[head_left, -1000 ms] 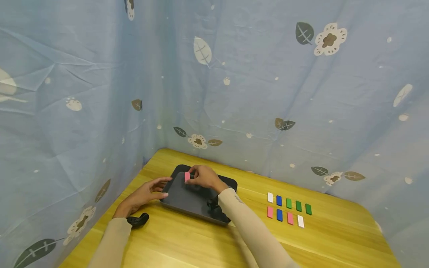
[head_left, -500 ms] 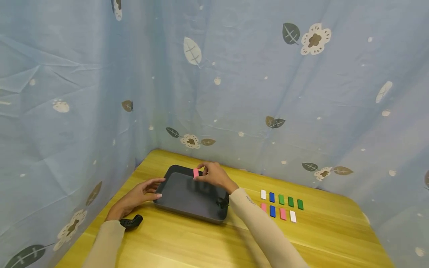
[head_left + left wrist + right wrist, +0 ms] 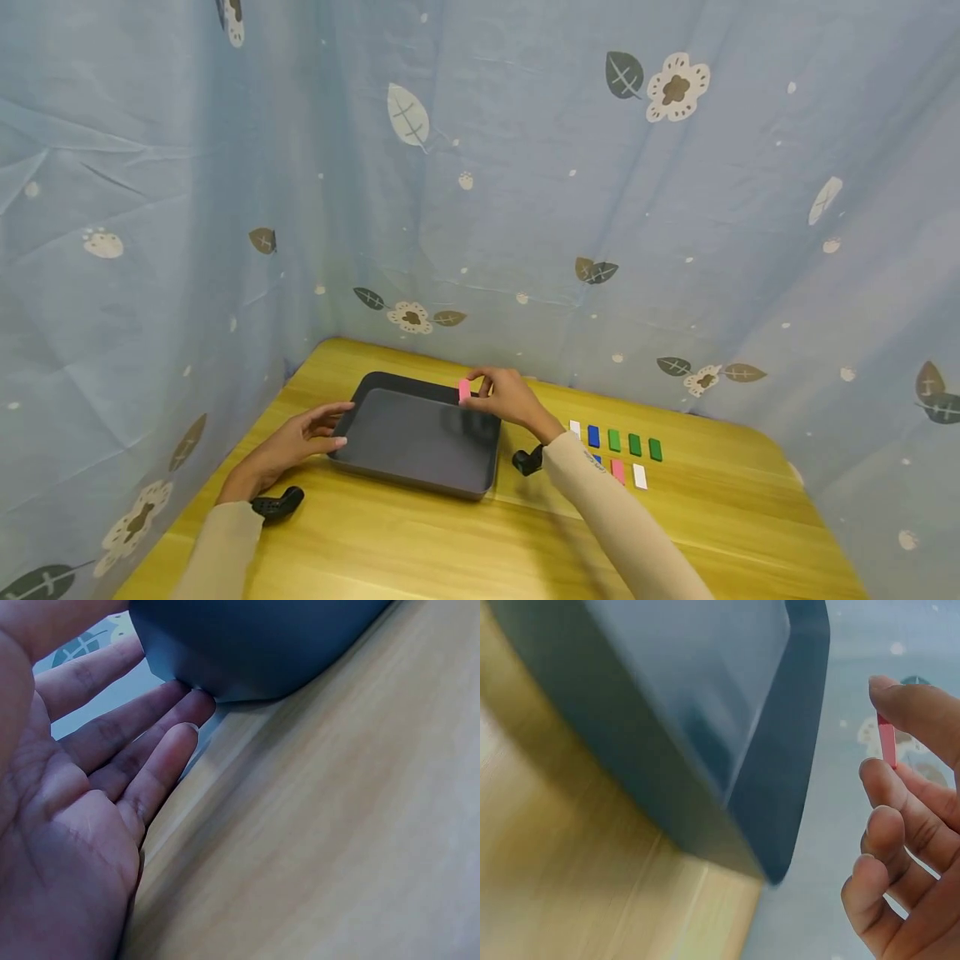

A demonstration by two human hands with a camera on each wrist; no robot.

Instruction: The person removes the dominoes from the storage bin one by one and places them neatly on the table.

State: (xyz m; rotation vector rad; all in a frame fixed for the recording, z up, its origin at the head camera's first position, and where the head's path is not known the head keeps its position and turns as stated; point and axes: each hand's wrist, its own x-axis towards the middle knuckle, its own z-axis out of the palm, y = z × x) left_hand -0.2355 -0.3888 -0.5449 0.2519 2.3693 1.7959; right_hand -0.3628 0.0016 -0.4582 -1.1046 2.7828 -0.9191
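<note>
A pink rectangular block (image 3: 464, 392) is pinched between the thumb and fingers of my right hand (image 3: 512, 398), over the back right corner of a dark grey tray (image 3: 416, 433). In the right wrist view the pink block (image 3: 887, 742) shows edge-on between the fingertips, above the tray's rim level. My left hand (image 3: 292, 442) lies at the tray's left side, fingers spread and nearly straight. In the left wrist view its fingertips touch the tray's outer wall (image 3: 232, 652). No block shows inside the tray.
Right of the tray, two rows of small blocks lie on the wooden table (image 3: 405, 542): white (image 3: 639, 476), pink (image 3: 617, 471), blue (image 3: 593, 436) and green (image 3: 634, 444). My right sleeve (image 3: 615, 517) covers part of them. Blue patterned curtains (image 3: 480, 208) enclose the back and left.
My right hand has moved rightward with the pink block, from the tray's back left to its back right corner. The left hand stays at the tray. The head view has turned slightly right.
</note>
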